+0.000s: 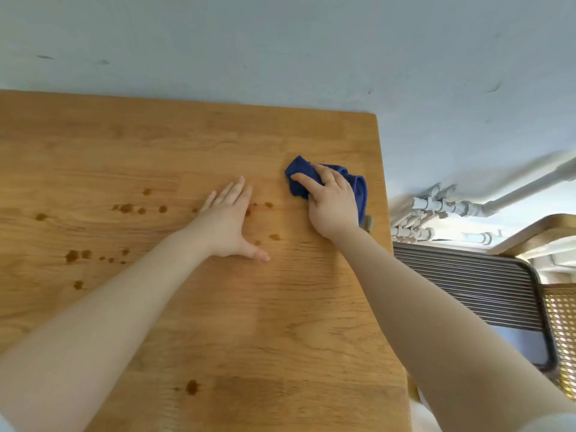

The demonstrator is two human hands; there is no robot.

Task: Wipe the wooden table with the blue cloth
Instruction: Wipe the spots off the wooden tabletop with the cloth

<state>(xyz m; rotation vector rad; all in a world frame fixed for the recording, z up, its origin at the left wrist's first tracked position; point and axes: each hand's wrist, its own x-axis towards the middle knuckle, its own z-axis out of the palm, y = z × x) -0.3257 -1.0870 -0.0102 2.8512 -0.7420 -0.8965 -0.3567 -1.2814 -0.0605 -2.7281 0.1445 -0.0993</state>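
Observation:
The wooden table (156, 145) fills most of the view, with its far edge against a pale wall. Several brown liquid spots (126, 208) dot its left and middle parts. A crumpled blue cloth (300, 171) lies near the table's right edge. My right hand (332, 204) presses down on the cloth, fingers spread over it, a ring on one finger. My left hand (229, 219) rests flat on the bare wood to the left of the cloth, fingers apart, holding nothing. A few spots sit between the two hands.
The table's right edge (385, 213) drops off beside a dark slatted chair back (467, 282). Grey pipes (436, 207) run along the wall at right. A cane-weave chair (561, 322) stands at the far right. A small tan object (368, 223) sits behind my right wrist.

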